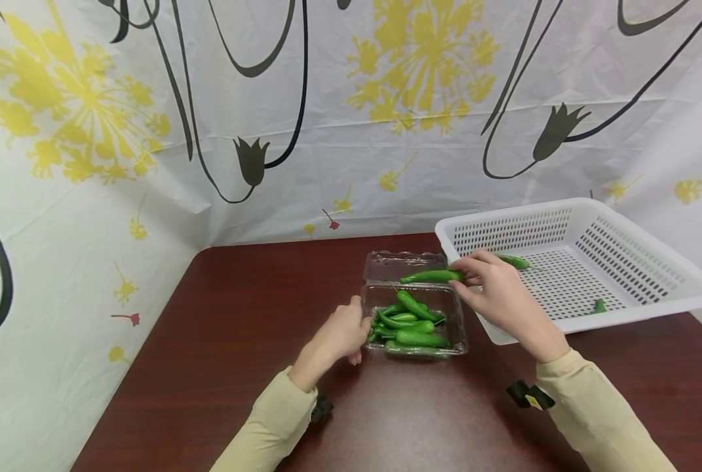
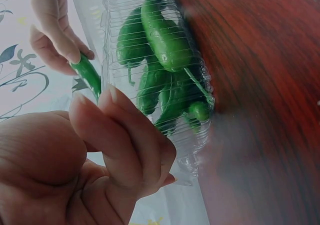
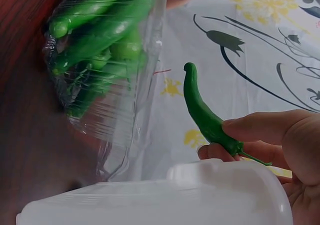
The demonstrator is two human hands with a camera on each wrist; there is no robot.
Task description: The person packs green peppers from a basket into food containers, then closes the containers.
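Dark red table (image 1: 238, 341) carries a clear plastic box (image 1: 461, 328) and a white basket (image 1: 651, 308)

The tabletop is a deep red-brown with a streaked wood grain, and a pale sheen spreads across it toward 6 o'clock. Its corner at 10 o'clock is rounded. The clear plastic box sits near 12 o'clock from the table's middle, its lid (image 1: 386, 267) folded back toward the far edge; whether the lid touches the wood cannot be told. The white basket, slatted and much larger, stands at 2 o'clock, set askew just beside the box.
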